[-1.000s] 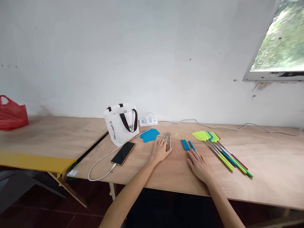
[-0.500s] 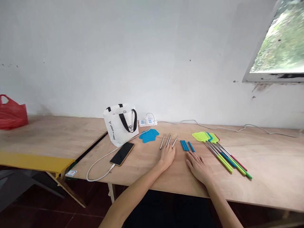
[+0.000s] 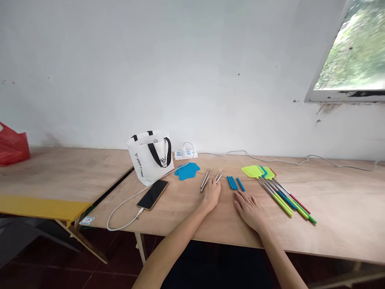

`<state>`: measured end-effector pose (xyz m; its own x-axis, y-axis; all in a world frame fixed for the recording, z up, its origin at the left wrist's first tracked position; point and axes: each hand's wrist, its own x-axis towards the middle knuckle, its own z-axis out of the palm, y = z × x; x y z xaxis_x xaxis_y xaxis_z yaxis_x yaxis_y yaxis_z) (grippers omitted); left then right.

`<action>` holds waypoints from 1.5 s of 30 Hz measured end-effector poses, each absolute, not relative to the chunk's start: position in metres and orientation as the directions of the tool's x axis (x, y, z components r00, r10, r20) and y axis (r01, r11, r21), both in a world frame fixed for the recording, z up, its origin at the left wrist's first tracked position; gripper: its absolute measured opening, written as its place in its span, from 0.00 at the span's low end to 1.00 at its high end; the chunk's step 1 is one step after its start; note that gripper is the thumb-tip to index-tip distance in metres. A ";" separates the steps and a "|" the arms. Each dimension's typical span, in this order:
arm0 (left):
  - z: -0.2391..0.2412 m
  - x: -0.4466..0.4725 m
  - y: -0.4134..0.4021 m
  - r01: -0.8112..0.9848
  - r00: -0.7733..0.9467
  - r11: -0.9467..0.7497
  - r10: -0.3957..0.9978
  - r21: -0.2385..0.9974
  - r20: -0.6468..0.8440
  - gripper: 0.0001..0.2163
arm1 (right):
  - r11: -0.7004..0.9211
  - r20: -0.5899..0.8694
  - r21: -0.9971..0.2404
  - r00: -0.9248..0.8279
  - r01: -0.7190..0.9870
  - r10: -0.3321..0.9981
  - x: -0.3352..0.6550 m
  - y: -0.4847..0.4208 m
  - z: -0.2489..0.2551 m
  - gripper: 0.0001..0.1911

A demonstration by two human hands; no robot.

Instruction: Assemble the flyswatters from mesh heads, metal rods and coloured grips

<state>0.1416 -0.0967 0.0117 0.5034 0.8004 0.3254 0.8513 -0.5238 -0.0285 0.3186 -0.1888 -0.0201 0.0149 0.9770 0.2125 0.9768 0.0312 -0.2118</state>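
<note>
My left hand (image 3: pixel 212 193) rests on the wooden table with its fingers bent over the lower ends of slim metal rods (image 3: pixel 220 176). More metal rods (image 3: pixel 205 180) lie close together just left of its fingers. My right hand (image 3: pixel 248 208) lies flat, palm down, with fingers stretched out and holding nothing. Just beyond its fingertips are several blue tube-shaped grips (image 3: pixel 231 183), one of them (image 3: pixel 240 184) set apart on the right. Flat blue swatter heads (image 3: pixel 187 171) are stacked left of the rods. Further right lie several assembled fly swatters (image 3: pixel 278 194) with coloured handles.
A white tote bag (image 3: pixel 150 158) stands at the left, with a phone (image 3: pixel 152 195) on a white charging cable (image 3: pixel 120 228) before it. A power strip (image 3: pixel 185 154) sits by the wall (image 3: pixel 192 80). On the neighbouring table (image 3: pixel 60 172) is a red plastic bag (image 3: pixel 12 146).
The metal rods under my left hand have been parted: some now lie against the leftmost rod, others by my fingers. My right hand stays flat. The view has shifted slightly.
</note>
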 end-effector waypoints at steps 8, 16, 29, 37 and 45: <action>0.004 0.129 -0.141 0.815 0.562 -0.579 0.798 0.015 0.215 0.22 | 0.038 0.220 -0.204 0.008 0.978 0.975 0.320 -0.187 -0.025 0.31; 0.016 0.093 -0.215 0.654 0.725 -0.747 0.663 0.117 0.187 0.20 | 0.054 0.215 -0.191 -0.013 0.980 0.977 0.322 -0.187 -0.026 0.30; 0.044 0.074 -0.201 0.570 0.769 -0.793 0.607 0.215 0.201 0.08 | 0.050 0.218 -0.193 -0.007 0.980 0.976 0.322 -0.187 -0.026 0.30; 0.033 0.072 -0.168 0.676 0.659 -0.706 0.707 0.210 0.255 0.10 | 0.051 0.219 -0.178 -0.011 0.983 0.976 0.322 -0.187 -0.025 0.30; 0.033 0.078 -0.116 0.703 0.650 -0.697 0.710 0.141 0.270 0.11 | 0.059 0.230 -0.158 -0.022 0.986 0.973 0.322 -0.186 -0.026 0.30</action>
